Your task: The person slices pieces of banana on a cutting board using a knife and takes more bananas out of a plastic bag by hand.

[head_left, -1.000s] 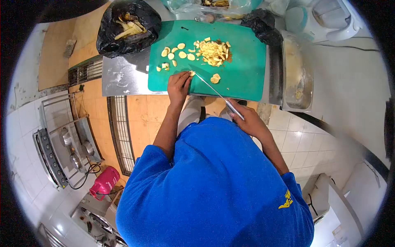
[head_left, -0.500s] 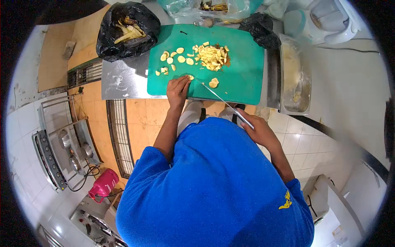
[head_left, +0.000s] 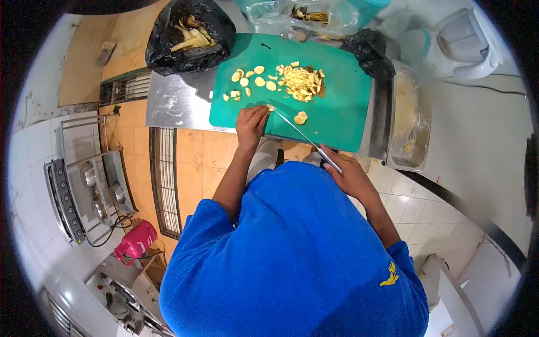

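Note:
My left hand (head_left: 251,128) is closed at the near edge of a green cutting board (head_left: 339,126), its fingertips pinching a small pale-yellow banana slice (head_left: 271,108). Wrapped around the handle of a long knife (head_left: 300,132), my right hand (head_left: 349,173) is just off the board's near edge. The blade slants across the board, its tip at the pinched slice. Beyond lies a heap of chopped banana pieces (head_left: 302,82), with several round slices (head_left: 260,82) to its left. A few slices (head_left: 301,118) sit together right of the blade.
A black bag (head_left: 163,59) holding peels stands at the board's far left. Behind the board are a clear plastic bag (head_left: 269,14) and a crumpled black bag (head_left: 368,53). A metal tray (head_left: 412,160) is on the right, near a white appliance (head_left: 460,45).
The view has shifted, so the board appears farther right. The knife tip has come closer to my left fingertips and the slice. Both hands keep their grips.

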### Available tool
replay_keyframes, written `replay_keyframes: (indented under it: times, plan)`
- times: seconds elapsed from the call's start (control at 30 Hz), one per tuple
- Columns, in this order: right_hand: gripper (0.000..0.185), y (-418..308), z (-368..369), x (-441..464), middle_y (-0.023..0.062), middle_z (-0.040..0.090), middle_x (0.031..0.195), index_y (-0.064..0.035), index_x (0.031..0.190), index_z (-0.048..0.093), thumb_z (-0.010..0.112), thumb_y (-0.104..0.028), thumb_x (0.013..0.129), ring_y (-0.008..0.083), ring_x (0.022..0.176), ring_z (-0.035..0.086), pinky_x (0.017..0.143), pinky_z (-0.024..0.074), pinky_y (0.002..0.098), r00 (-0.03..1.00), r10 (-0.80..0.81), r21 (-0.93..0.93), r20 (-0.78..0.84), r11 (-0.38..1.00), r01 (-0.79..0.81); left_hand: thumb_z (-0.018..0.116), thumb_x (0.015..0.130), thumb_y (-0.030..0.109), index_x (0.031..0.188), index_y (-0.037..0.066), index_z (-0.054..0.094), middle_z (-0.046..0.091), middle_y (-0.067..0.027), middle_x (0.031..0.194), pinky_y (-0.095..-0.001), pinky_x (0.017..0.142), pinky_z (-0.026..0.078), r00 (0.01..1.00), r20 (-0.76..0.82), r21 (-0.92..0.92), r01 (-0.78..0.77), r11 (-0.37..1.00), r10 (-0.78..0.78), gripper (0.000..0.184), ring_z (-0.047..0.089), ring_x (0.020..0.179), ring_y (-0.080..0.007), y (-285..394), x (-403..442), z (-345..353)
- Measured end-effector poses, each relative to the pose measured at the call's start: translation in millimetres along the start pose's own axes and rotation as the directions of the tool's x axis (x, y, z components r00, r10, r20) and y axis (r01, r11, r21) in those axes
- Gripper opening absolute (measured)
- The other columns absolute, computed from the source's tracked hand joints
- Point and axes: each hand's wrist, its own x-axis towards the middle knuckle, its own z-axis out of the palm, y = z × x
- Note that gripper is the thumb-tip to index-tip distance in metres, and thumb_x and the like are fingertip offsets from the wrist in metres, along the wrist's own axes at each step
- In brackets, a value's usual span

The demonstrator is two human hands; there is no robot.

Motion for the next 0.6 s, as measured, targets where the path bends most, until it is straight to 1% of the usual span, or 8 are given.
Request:
replay_keyframes:
  times: [0.2,0.3,0.4,0.5,0.6]
  plan:
    - [0.056,1,-1,4,0.022,0.064,0.117,-0.0228,0.149,0.039,0.056,-0.017,0.096,0.0393,0.107,0.062,0.093,0.0481,0.0438,1.0,-0.005,0.02,0.002,1.0,0.005,0.077,0.075,0.005,0.095,0.007,0.073,0.072,-0.0049,0.099,-0.0337,0.077,0.051,1.0,0.001,0.016,-0.01,1.0,0.01,0.02,0.063,0.086,-0.0231,-1,0,1]
    - [0.054,-4,-4,6,0.0218,0.065,0.115,-0.022,0.149,0.04,0.056,-0.018,0.097,0.0397,0.106,0.062,0.092,0.0482,0.0443,0.999,0.029,-0.002,0.02,1.0,-0.029,0.077,0.075,0.006,0.095,0.007,0.073,0.072,-0.0045,0.099,-0.0337,0.077,0.051,1.0,-0.018,0.004,-0.011,1.0,0.011,0.02,0.063,0.086,-0.0229,-2,0,3]
    - [0.053,1,2,6,0.0218,0.066,0.109,-0.0217,0.148,0.041,0.056,-0.018,0.097,0.0406,0.1,0.063,0.088,0.0489,0.0457,0.999,-0.015,-0.025,-0.045,1.0,0.014,0.077,0.075,0.006,0.095,0.008,0.073,0.072,-0.0046,0.099,-0.0338,0.076,0.051,1.0,0.003,0.026,-0.007,1.0,0.007,0.02,0.063,0.086,-0.0229,-2,-1,3]
    - [0.053,-4,-5,2,0.0218,0.066,0.106,-0.0214,0.148,0.041,0.055,-0.019,0.097,0.0415,0.096,0.064,0.087,0.0496,0.0467,0.999,0.054,-0.008,-0.003,0.999,-0.054,0.077,0.075,0.006,0.094,0.008,0.073,0.072,-0.0051,0.099,-0.0338,0.076,0.051,1.0,-0.005,0.013,-0.01,1.0,0.01,0.02,0.063,0.086,-0.0232,-4,-1,4]
    - [0.053,-9,-13,-7,0.0219,0.067,0.107,-0.0209,0.148,0.041,0.054,-0.018,0.097,0.0416,0.095,0.065,0.085,0.0502,0.0467,0.998,0.063,-0.001,0.003,0.998,-0.063,0.078,0.074,0.005,0.094,0.007,0.073,0.071,-0.0059,0.098,-0.034,0.076,0.051,0.999,-0.03,0.003,-0.032,0.999,0.032,0.021,0.063,0.086,-0.0237,-2,0,3]
